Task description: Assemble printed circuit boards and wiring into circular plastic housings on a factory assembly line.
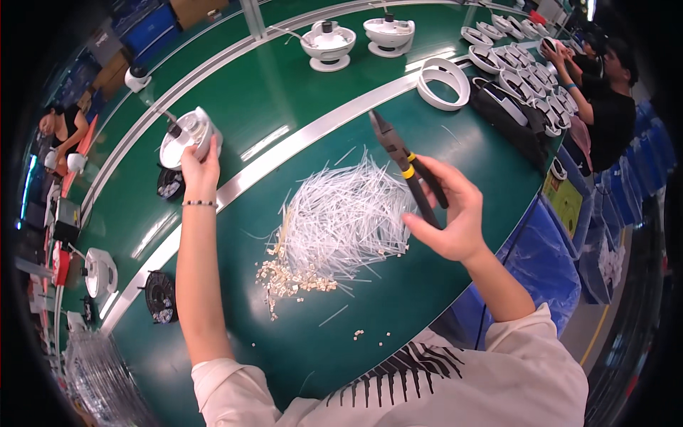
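My left hand (201, 167) is closed on the rim of a white rounded plastic housing (171, 151) with a dark part inside, held over the green conveyor belt (263, 92). My right hand (459, 213) grips cutting pliers (398, 155) with black handles and yellow bands, their jaws pointing up and away from me. Between my arms, a heap of thin white plastic strips (348, 213) lies on the green table. Small beige block-shaped pieces (288, 279) are scattered along its near left edge.
White assemblies (327, 46) stand on the belt, beyond a metal rail (320, 127). White rings (442, 84) and many white shells (512, 60) sit at the far right, by co-workers. Black round parts (161, 297) lie at left; a blue plastic bag (544, 249) hangs right.
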Action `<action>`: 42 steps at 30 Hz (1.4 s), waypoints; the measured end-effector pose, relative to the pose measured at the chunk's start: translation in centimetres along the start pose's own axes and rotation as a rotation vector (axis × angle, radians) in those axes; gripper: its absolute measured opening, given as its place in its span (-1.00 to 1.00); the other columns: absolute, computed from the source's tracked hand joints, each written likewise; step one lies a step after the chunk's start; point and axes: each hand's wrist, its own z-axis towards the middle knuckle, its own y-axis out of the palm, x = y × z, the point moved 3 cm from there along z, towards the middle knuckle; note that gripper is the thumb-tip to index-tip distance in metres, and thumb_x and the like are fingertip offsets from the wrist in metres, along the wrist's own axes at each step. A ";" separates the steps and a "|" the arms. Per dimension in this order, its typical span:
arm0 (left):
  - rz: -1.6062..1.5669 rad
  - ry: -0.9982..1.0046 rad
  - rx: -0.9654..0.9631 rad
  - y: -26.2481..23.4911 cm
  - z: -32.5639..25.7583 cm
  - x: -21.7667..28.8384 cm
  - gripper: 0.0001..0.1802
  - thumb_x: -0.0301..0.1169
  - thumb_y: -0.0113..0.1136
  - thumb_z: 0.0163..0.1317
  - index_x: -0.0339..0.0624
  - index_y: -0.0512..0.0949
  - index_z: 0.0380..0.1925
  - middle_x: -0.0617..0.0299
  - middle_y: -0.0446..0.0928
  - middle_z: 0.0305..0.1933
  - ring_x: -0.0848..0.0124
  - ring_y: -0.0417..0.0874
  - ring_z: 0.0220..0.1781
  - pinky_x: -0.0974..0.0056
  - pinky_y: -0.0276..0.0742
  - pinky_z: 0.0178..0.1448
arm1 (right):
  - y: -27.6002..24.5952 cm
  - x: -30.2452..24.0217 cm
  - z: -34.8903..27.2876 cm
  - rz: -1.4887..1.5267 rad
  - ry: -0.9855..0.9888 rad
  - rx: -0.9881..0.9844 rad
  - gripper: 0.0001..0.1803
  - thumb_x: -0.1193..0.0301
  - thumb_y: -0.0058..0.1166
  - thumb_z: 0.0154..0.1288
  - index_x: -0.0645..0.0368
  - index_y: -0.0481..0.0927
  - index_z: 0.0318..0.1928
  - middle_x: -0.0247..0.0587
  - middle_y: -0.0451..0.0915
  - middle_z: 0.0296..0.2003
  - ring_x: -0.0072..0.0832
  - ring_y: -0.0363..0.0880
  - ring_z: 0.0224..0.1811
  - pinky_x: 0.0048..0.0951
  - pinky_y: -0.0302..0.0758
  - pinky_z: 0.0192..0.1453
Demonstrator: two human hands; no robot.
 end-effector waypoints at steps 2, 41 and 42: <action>-0.039 -0.084 -0.055 -0.7 -0.6 0.3 -0.61 -0.65 -0.29 0.00 -0.61 0.18 -0.09 -0.21 0.26 0.01 -0.02 0.32 0.10 -0.03 0.37 0.19 | 0.1 -0.8 0.6 -0.038 0.008 -0.043 -0.35 0.45 0.28 -0.31 0.25 0.44 -0.04 -0.25 0.52 -0.28 -0.65 0.39 -0.46 -0.65 0.26 -0.47; 0.713 0.131 -0.416 9.3 -11.8 -2.4 -0.47 -0.70 -0.23 -0.02 -0.33 0.09 0.06 -0.05 0.27 0.03 0.14 0.43 0.06 0.16 0.55 -0.01 | 4.0 0.8 4.6 -0.417 -0.219 0.002 -0.41 0.46 0.23 -0.31 0.21 0.50 -0.08 -0.14 0.54 -0.27 -0.41 0.50 -0.42 -0.53 0.41 -0.48; 0.569 -0.007 -0.389 9.8 -10.0 -3.8 -0.51 -0.70 -0.23 -0.01 -0.42 0.10 0.02 -0.10 0.27 0.02 0.10 0.42 0.06 0.15 0.54 0.00 | 3.6 0.4 4.5 -0.412 -0.269 -0.016 -0.40 0.46 0.24 -0.34 0.24 0.50 -0.09 -0.13 0.54 -0.28 -0.36 0.52 -0.37 -0.50 0.43 -0.41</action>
